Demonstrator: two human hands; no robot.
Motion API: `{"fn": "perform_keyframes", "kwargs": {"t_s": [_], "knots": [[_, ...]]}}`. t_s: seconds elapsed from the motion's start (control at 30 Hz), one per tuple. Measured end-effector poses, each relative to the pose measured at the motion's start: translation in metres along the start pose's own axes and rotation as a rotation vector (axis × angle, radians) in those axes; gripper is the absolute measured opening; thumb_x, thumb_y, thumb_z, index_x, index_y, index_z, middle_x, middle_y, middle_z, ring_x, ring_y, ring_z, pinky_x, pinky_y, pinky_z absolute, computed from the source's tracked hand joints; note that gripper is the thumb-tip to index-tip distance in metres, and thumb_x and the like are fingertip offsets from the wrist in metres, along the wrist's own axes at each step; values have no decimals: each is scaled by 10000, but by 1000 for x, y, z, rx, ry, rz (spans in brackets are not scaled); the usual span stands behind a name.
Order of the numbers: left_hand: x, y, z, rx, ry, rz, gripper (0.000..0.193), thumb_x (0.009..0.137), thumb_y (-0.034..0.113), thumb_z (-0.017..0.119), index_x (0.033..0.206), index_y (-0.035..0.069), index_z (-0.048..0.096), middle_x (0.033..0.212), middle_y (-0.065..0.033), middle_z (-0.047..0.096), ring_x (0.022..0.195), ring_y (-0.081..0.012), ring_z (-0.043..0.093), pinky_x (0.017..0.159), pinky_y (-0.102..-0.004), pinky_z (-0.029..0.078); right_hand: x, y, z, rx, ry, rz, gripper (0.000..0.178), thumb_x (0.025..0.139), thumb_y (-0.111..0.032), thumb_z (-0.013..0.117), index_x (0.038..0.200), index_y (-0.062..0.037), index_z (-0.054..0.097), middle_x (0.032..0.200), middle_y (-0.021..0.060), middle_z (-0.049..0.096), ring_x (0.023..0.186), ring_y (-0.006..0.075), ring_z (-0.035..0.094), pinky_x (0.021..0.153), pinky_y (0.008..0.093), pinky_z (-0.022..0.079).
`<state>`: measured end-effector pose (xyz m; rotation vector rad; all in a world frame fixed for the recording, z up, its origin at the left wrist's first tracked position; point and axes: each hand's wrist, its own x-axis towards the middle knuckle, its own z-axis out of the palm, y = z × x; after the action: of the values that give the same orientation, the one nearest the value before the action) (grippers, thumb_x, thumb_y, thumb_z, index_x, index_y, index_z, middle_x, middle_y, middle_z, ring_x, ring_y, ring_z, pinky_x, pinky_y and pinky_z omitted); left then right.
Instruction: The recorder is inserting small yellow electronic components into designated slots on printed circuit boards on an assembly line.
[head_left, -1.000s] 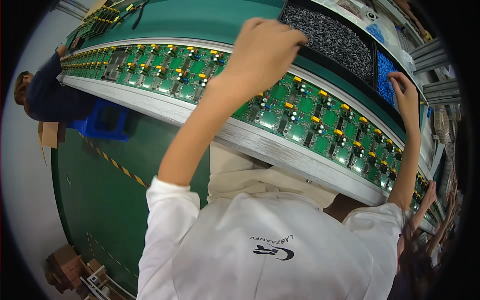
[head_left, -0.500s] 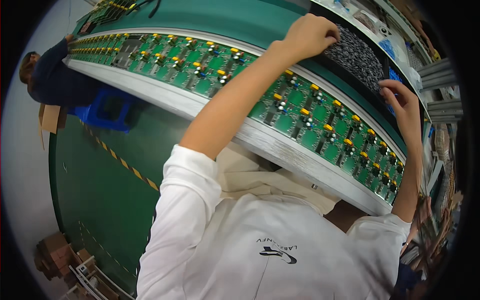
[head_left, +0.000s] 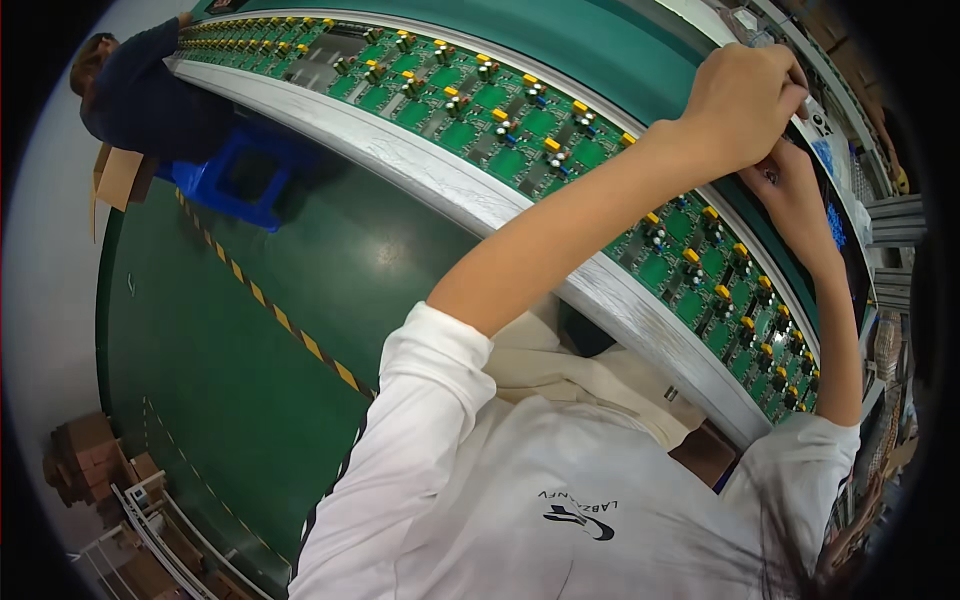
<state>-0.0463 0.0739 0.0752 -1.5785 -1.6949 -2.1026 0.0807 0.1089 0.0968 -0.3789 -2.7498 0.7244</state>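
Observation:
Both my hands are together over the far right part of the bench, beyond a long row of green circuit boards (head_left: 458, 136). The boards carry yellow blocks, small round capacitors and dark parts. My left hand (head_left: 740, 105) is closed, its bent fingers close to the right hand's fingertips. My right hand (head_left: 797, 205) is curled below it, partly covered by the left. Something small and dark shows at the right palm, too small to name. What either hand pinches is hidden. Small blue parts (head_left: 836, 226) lie in a bin beside my right hand.
A pale metal rail (head_left: 420, 150) edges the boards on my side, and a green belt (head_left: 560, 42) runs behind them. At the far left another person (head_left: 150, 95) is by the line, next to a blue stool (head_left: 205, 187). Cardboard boxes (head_left: 90, 450) stand lower left.
My hands were apart, the left over a bin of small grey-black parts and the right near the blue parts. Now they have come together. The view has shifted, too.

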Motion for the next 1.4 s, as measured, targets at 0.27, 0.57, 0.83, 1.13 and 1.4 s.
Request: {"fn": "perform_keyframes", "kwargs": {"t_s": [0.27, 0.57, 0.83, 1.13, 1.4], "knots": [[40, -36, 14, 319, -236, 67, 166, 801, 190, 632, 856, 58, 716, 861, -162, 699, 856, -306, 678, 739, -431, 535, 43, 10, 58, 55, 155, -229, 202, 869, -67, 629, 990, 86, 575, 859, 147, 641, 786, 211, 629, 731, 325, 489], [47, -39, 28, 475, -704, 142, 169, 789, 250, 682, 936, 229, 763, 936, -66, 720, 898, -248, 678, 738, -363, 534, 39, 29, 56, -52, 67, -90, 203, 863, -90, 639, 974, 68, 576, 833, 159, 631, 778, 238, 622, 740, 357, 487], [53, -34, -27, 378, -348, 218, 163, 718, 335, 761, 860, 258, 779, 837, 31, 729, 828, -163, 684, 714, -307, 528, 108, 22, 107, -36, 167, -485, 237, 843, -61, 651, 1060, 17, 591, 983, 93, 656, 901, 177, 621, 787, 322, 498], [-80, 23, -182, 168, 73, 58, 89, 730, 97, 737, 813, 67, 735, 762, -22, 683, 696, -141, 611, 675, -259, 458, 170, -42, 145, 218, -67, -273, 164, 808, -128, 695, 912, -4, 665, 866, 79, 686, 772, 171, 653, 709, 294, 521], [-170, 18, -235, 360, 273, -339, 126, 711, -8, 737, 826, 42, 720, 764, -29, 671, 673, -131, 561, 700, -257, 419, 163, -44, 153, 29, -24, -202, 166, 804, -146, 680, 906, -14, 677, 800, 108, 699, 735, 222, 681, 677, 341, 530]]}}
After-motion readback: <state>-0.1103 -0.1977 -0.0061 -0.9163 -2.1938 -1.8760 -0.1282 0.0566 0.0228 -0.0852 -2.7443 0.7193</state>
